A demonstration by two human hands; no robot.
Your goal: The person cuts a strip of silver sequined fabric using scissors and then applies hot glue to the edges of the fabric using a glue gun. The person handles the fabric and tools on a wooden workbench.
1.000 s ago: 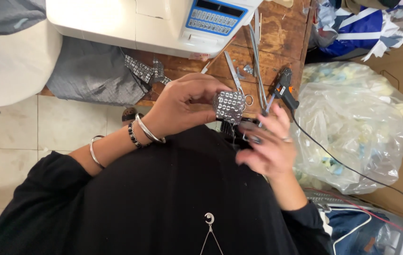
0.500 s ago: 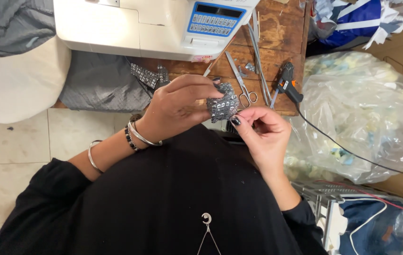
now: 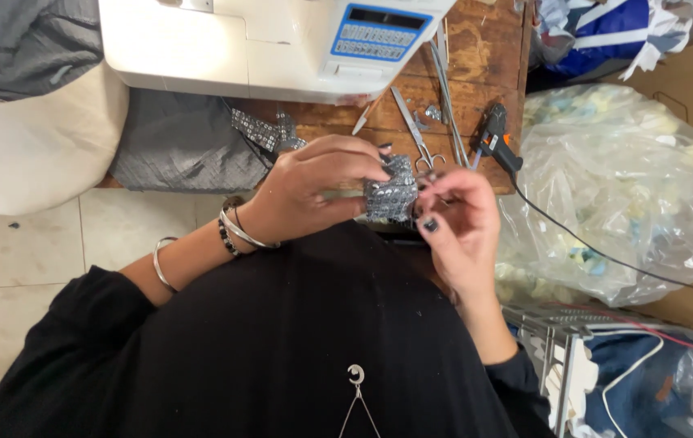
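A small piece of silver sequinned fabric [image 3: 391, 195] is pinched between both my hands just in front of my chest. My left hand [image 3: 314, 191], with bracelets on the wrist, grips its left and top edge with bent fingers. My right hand [image 3: 460, 223] holds the right edge with thumb and fingertips. More of the same sequinned trim [image 3: 265, 130] lies on the wooden table [image 3: 484, 57] beside grey fabric [image 3: 176, 146].
A white sewing machine [image 3: 265, 40] stands at the table's back. Scissors [image 3: 411, 122], long tweezers [image 3: 448, 89] and a black glue gun [image 3: 494, 142] with a cord lie on the wood. A clear plastic bag [image 3: 614, 178] of scraps sits right; a white cushion [image 3: 30, 138] sits left.
My right hand came in from near the glue gun and took hold of the sequinned piece's right edge. Both hands now sit close together on it.
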